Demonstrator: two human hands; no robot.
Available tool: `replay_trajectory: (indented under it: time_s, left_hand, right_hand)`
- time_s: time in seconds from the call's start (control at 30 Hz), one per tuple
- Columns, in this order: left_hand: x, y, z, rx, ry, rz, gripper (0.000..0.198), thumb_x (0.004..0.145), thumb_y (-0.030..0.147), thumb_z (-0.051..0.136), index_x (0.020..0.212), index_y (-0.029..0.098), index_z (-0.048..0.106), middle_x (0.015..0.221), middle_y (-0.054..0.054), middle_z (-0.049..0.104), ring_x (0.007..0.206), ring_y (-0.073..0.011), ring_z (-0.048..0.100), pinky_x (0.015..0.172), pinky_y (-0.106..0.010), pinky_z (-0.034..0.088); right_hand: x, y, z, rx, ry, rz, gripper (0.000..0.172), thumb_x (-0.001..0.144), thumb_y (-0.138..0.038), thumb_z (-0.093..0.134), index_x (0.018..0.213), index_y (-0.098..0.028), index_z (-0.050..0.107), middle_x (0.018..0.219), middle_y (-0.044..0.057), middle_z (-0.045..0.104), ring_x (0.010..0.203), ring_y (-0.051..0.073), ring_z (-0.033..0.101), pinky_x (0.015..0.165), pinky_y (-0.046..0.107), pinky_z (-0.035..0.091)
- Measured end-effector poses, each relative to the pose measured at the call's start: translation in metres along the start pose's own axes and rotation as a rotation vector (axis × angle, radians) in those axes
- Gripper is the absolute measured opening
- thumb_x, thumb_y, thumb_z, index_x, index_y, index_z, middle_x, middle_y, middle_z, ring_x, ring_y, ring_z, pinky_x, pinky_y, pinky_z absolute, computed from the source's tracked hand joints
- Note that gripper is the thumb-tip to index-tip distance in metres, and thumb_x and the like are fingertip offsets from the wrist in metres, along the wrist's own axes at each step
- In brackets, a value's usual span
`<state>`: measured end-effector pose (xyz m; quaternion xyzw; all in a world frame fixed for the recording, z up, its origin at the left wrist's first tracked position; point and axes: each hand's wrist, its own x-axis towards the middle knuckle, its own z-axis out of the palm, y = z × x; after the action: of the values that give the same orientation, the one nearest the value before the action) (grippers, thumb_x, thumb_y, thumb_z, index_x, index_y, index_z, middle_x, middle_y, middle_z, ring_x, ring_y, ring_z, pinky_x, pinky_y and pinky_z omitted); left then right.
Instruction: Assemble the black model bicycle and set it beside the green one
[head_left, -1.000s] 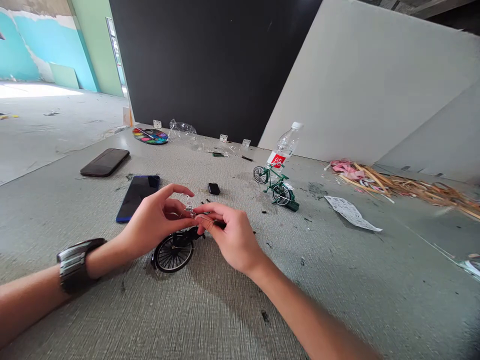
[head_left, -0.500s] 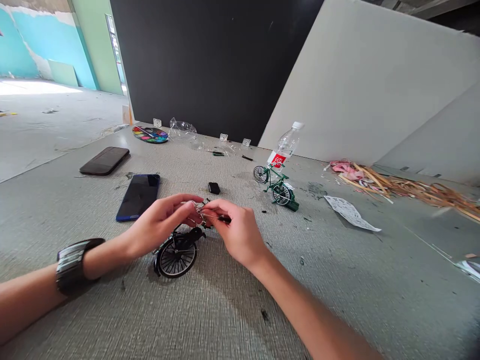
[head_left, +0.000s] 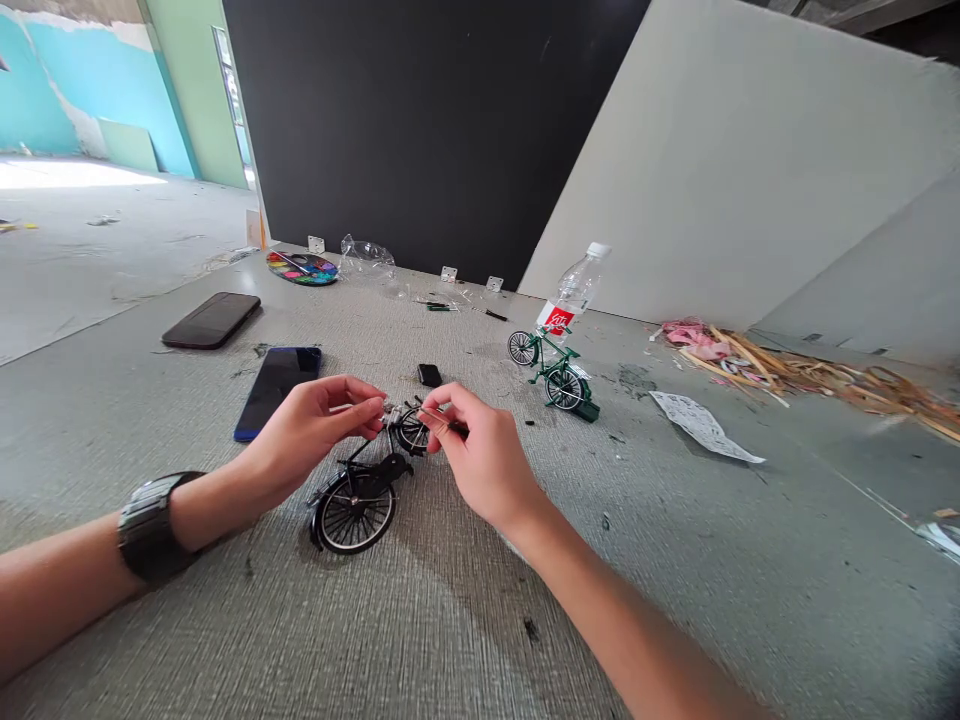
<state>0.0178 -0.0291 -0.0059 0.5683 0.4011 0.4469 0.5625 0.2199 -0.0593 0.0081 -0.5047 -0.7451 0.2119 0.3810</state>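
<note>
A black toy bicycle (head_left: 355, 512) is on the grey tabletop in front of me, its rear wheel toward me. My left hand (head_left: 330, 415), with a wide dark band on the wrist, pinches at the bicycle's silver handlebar; the fingertips partly cover it. To the right of the front wheel, my right hand (head_left: 480, 440) is closed around a small thin screwdriver (head_left: 457, 428) with a dark handle. Its tip lies close to my fingertips and is hard to make out. Just beyond the hands sits a small black block (head_left: 429, 375).
A green toy bicycle (head_left: 562, 375) stands before a plastic bottle (head_left: 577, 285). Two phones (head_left: 211, 320) lie at left, near a paint palette (head_left: 304, 268) and clear plastic packaging (head_left: 367, 258). At right are a printed sheet (head_left: 705, 428) and wood strips (head_left: 765, 370).
My right hand has drawn the screwdriver slightly right, away from the handlebar. My left hand has shifted a little left, so more of the frame and front wheel shows.
</note>
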Motion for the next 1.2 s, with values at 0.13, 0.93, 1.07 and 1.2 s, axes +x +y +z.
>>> replay_trajectory:
  time_s: [0.13, 0.93, 1.07, 1.2]
  left_hand:
    - [-0.0007, -0.0014, -0.0001, -0.166, -0.044, -0.074, 0.017, 0.082, 0.027, 0.074, 0.091, 0.014, 0.070, 0.085, -0.003, 0.071, 0.079, -0.0119, 0.065, 0.077, -0.024, 0.052]
    - [-0.0020, -0.0035, -0.0017, -0.405, -0.152, -0.191, 0.013, 0.081, 0.020, 0.076, 0.092, 0.014, 0.078, 0.094, -0.006, 0.079, 0.090, -0.0139, 0.073, 0.087, -0.018, 0.056]
    - [-0.0027, -0.0029, -0.0004, -0.411, -0.141, -0.190, 0.010, 0.085, 0.019, 0.072, 0.091, 0.014, 0.078, 0.093, -0.006, 0.079, 0.092, -0.0143, 0.074, 0.086, -0.017, 0.056]
    - [-0.0039, -0.0013, 0.0008, -0.435, -0.138, -0.200, 0.009, 0.085, 0.017, 0.071, 0.090, 0.013, 0.077, 0.094, -0.007, 0.079, 0.090, -0.0142, 0.074, 0.084, -0.017, 0.057]
  right_hand:
    - [0.0009, 0.0020, 0.0025, 0.011, -0.029, -0.010, 0.006, 0.091, -0.018, 0.055, 0.093, -0.023, 0.059, 0.073, -0.002, 0.072, 0.070, 0.013, 0.067, 0.070, 0.025, 0.047]
    - [-0.0016, 0.0017, 0.0086, 0.148, 0.047, 0.042, 0.005, 0.090, -0.022, 0.061, 0.087, -0.021, 0.056, 0.073, -0.001, 0.074, 0.067, 0.013, 0.069, 0.066, 0.025, 0.049]
    - [-0.0021, 0.0005, 0.0083, 0.184, 0.042, 0.036, 0.011, 0.092, -0.030, 0.060, 0.086, -0.022, 0.054, 0.072, -0.001, 0.074, 0.067, 0.013, 0.069, 0.067, 0.026, 0.050]
    - [-0.0026, -0.0015, 0.0074, 0.188, 0.020, 0.041, 0.009, 0.092, -0.028, 0.059, 0.087, -0.022, 0.054, 0.072, -0.001, 0.074, 0.067, 0.013, 0.069, 0.067, 0.026, 0.050]
